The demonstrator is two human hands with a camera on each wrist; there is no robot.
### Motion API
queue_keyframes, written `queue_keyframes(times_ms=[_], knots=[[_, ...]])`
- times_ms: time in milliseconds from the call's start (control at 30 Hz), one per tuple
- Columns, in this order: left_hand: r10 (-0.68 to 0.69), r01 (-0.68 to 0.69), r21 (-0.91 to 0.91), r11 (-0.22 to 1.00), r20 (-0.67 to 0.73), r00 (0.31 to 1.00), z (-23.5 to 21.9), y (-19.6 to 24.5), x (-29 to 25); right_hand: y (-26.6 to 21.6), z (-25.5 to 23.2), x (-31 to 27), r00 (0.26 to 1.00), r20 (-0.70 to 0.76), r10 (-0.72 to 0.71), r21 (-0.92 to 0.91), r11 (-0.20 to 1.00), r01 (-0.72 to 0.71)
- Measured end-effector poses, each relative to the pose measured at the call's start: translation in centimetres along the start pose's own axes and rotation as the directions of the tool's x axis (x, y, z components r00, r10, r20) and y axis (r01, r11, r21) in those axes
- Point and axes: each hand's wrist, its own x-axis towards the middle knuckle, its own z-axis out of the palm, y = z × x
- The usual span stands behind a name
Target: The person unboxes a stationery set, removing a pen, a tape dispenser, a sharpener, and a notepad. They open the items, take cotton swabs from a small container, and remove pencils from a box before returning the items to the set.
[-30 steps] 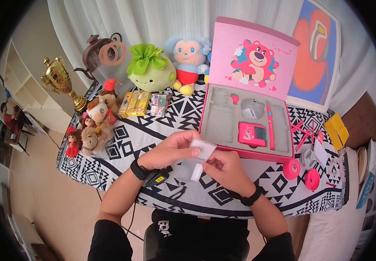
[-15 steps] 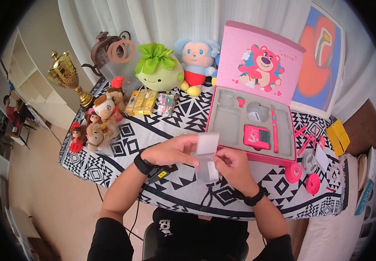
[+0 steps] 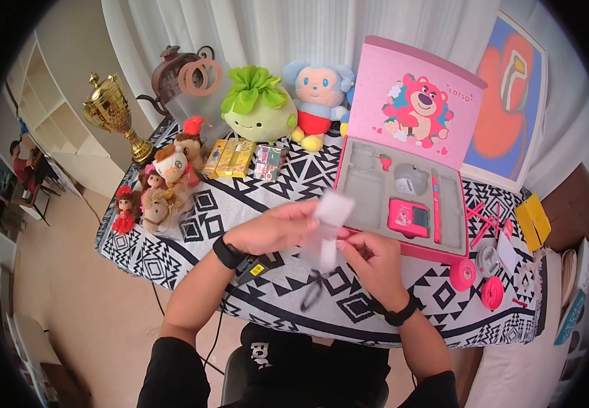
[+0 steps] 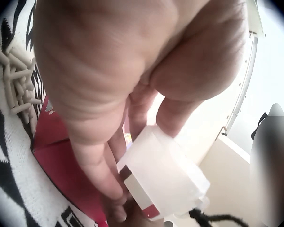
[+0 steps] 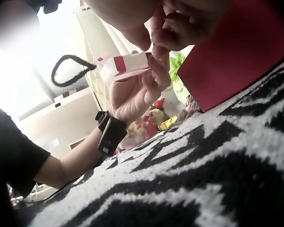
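Note:
Between the hands is a small translucent white case (image 3: 323, 238) with a dark cord loop (image 3: 313, 291) hanging from its lower end. My left hand (image 3: 274, 228) grips the case from its left side, thumb on one face. At its right edge, the fingertips of my right hand (image 3: 374, 262) pinch it. The left wrist view shows the case (image 4: 163, 172) with a white and red strip along one side. In the right wrist view the case (image 5: 125, 66) lies between both hands' fingers, the cord loop (image 5: 68, 71) sticking out leftwards.
An open pink box (image 3: 410, 255) with a grey tray stands behind the right hand. Pink reels (image 3: 492, 292), sticks and a yellow piece (image 3: 532, 221) lie to its right. Plush toys (image 3: 260, 119), yellow boxes (image 3: 232, 158), dolls (image 3: 125, 211) and a gold trophy (image 3: 119, 115) stand at back left.
The case has shifted slightly right and tilted in the hands, and the cord loop swings below it. Both hands keep hold. The whole head view has moved a little, with the table contents appearing further right.

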Motion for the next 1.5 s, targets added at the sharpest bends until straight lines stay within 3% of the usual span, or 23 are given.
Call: queue_keyframes(times_ms=[33, 133, 267, 500, 700, 767, 833, 900, 1000, 1167, 1333, 1500], knots=[[-0.001, 0.001, -0.001, 1.000, 0.001, 1.000, -0.6, 0.2, 0.0, -0.1, -0.1, 0.0, 1.000, -0.001, 0.002, 0.000, 1.000, -0.002], [0.149, -0.174, -0.077, 0.982, -0.252, 0.956, -2.7, 2.1, -0.8, -0.4, -0.4, 0.0, 1.000, 0.013, -0.010, -0.076, 0.997, 0.011], [0.232, -0.238, 0.033, 0.971, -0.388, 0.892, -4.6, 3.9, -1.9, -0.6, -0.3, 0.0, 0.995, 0.056, -0.080, -0.108, 0.990, 0.086], [0.270, -0.129, 0.324, 0.937, -0.440, 0.856, -7.3, 3.2, -1.8, -0.7, -0.2, 0.2, 0.987, 0.111, -0.116, -0.200, 0.970, 0.137], [0.212, -0.171, 0.133, 0.976, -0.436, 0.875, -7.2, 2.6, -3.1, -3.0, 1.1, 3.2, 0.956, 0.275, -0.105, -0.324, 0.926, 0.195], [0.205, -0.180, 0.098, 0.979, -0.412, 0.888, -7.1, 2.7, -2.6, -3.3, 2.1, 4.9, 0.923, 0.334, -0.191, -0.373, 0.872, 0.316], [0.205, -0.189, 0.080, 0.979, -0.413, 0.887, -7.3, 2.7, -2.9, -3.3, 3.6, 6.8, 0.907, 0.377, -0.188, -0.438, 0.827, 0.353], [0.227, -0.188, 0.132, 0.973, -0.431, 0.873, -7.0, 3.1, -3.2, -2.6, 4.9, 8.2, 0.887, 0.422, -0.188, -0.488, 0.778, 0.396], [0.237, -0.189, 0.143, 0.972, -0.551, 0.800, -7.7, 3.0, -3.1, -1.1, 6.7, 9.5, 0.833, 0.519, -0.189, -0.552, 0.671, 0.496], [0.140, -0.176, -0.019, 0.984, -0.517, 0.844, -8.3, 2.9, -3.1, 0.5, 8.3, 10.2, 0.790, 0.612, -0.006, -0.627, 0.604, 0.491], [0.157, -0.225, -0.107, 0.968, -0.440, 0.884, -8.4, 2.6, -2.9, 0.5, 8.3, 10.2, 0.793, 0.608, -0.028, -0.594, 0.647, 0.478], [0.182, -0.265, -0.102, 0.959, -0.498, 0.848, -8.7, 2.4, -2.8, 0.3, 7.9, 10.0, 0.802, 0.591, -0.090, -0.519, 0.719, 0.463]])
